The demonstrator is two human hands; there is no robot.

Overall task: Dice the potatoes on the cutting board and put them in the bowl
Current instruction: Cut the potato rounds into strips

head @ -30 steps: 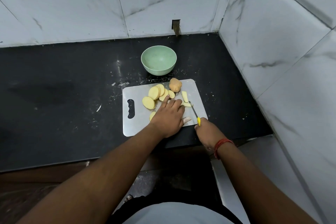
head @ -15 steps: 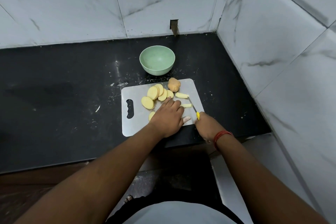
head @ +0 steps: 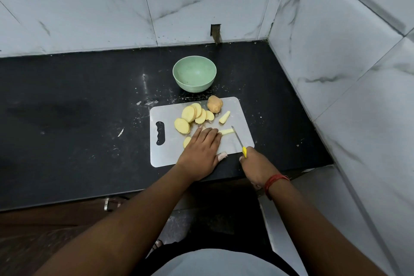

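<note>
Left hand (head: pixel 202 149) lay flat on the cutting board (head: pixel 240 107), fingers straight, pressing a potato strip (head: pixel 226 131) at its fingertips. Right hand (head: pixel 255 163) gripped the knife (head: pixel 239 141), blade just right of the strip. Bowl (head: pixel 194 73) stood beyond the board's far edge.

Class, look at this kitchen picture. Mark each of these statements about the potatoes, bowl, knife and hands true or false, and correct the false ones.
1. The green bowl holds diced potato. False: it is empty.
2. The right hand grips a yellow-handled knife. True.
3. The unpeeled potato piece lies on the cutting board. True.
4. The left hand holds the bowl. False: it presses on potato on the board.
5. The potato slices lie on the black counter. False: they are on the board.
</note>
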